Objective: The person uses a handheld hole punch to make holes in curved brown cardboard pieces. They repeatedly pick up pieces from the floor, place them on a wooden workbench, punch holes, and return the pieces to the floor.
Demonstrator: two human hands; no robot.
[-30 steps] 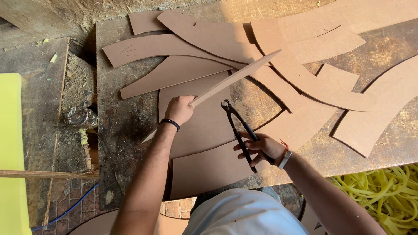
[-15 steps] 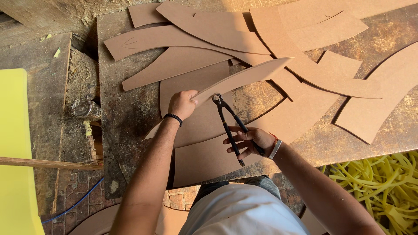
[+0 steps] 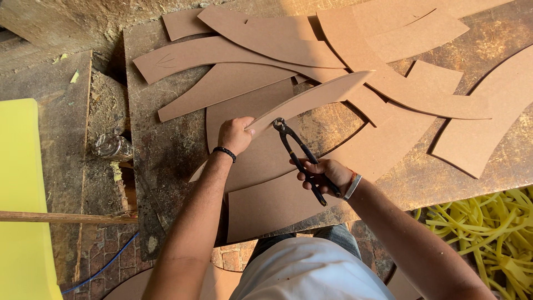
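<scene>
My left hand (image 3: 235, 135) grips the near end of a long curved board strip (image 3: 316, 100), lifted over the board pieces on the worn table (image 3: 166, 155). My right hand (image 3: 322, 176) is closed around the pincers (image 3: 297, 155), whose head touches the strip's lower edge.

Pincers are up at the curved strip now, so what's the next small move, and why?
Probably ease the pincers a touch further so the head closes on the strip's edge. The left hand holds the long curved fibreboard strip raised off the pile, and the right hand has the pincer head right beside that edge, near the left hand's grip.
</scene>
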